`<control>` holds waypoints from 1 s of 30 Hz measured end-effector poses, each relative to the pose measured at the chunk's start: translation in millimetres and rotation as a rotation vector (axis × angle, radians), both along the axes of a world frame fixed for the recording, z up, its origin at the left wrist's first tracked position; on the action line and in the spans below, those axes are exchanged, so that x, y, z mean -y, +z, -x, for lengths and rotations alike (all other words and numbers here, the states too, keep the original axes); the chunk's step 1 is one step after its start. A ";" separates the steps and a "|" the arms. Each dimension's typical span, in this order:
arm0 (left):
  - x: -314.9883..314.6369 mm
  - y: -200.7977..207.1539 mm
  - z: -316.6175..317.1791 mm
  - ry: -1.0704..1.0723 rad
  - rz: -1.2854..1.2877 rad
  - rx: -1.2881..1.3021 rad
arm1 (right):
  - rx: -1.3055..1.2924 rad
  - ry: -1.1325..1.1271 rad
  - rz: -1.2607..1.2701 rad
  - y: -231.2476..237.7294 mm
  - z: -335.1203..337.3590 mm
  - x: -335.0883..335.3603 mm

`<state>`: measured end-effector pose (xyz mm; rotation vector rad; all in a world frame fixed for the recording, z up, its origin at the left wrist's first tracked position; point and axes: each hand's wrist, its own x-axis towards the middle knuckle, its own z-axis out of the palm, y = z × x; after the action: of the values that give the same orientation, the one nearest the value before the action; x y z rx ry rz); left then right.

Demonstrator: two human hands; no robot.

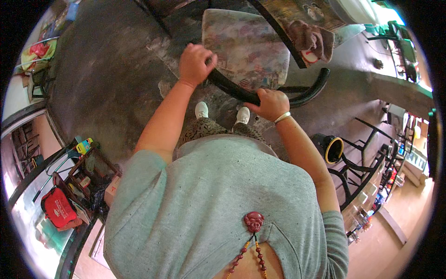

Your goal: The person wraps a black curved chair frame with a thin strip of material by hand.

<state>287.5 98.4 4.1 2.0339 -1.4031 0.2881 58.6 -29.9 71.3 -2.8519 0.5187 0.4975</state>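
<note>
While both hands reach out in front of the body, the left hand [197, 64] is curled over one side of a curved black rail [232, 88], its fingers bent down around the bar, and the right hand [272, 103] grasps the same rail nearer the body, its thumb reaching to the left. The rail is part of a chair, whose patterned seat [246, 46] lies just beyond the grip. From the right hand the bar bends on to the right and away from the body, to an end that neither hand touches. A white bracelet [282, 117] circles the wrist just behind the right hand. On the near side of the grip, a pair of white shoes [243, 115] stands on the dark floor [107, 56]. Beyond the right hand and to its right is a table [281, 14], with a brown cloth [311, 42] close to its edge. Right of the grip and nearer the body are a black bucket [333, 149] with a yellow rim and some dark chair frames, while a red bag [58, 208] sits well to the left, also nearer the body than the grip
</note>
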 end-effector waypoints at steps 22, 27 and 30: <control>5.1 -15.4 8.4 0.463 -0.162 -0.359 | 0.082 0.012 0.052 -13.5 13.8 -3.8; -9.9 -17.2 33.0 0.418 -0.121 -0.257 | 0.067 0.008 0.071 -11.4 13.0 -2.8; -15.7 -19.7 55.0 0.403 -0.074 -0.270 | 0.067 0.000 0.060 -11.8 15.1 -3.0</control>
<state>232.5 114.1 -15.5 2.3090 -0.8483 0.1232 43.6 -26.9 59.6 -2.9143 0.5303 0.3920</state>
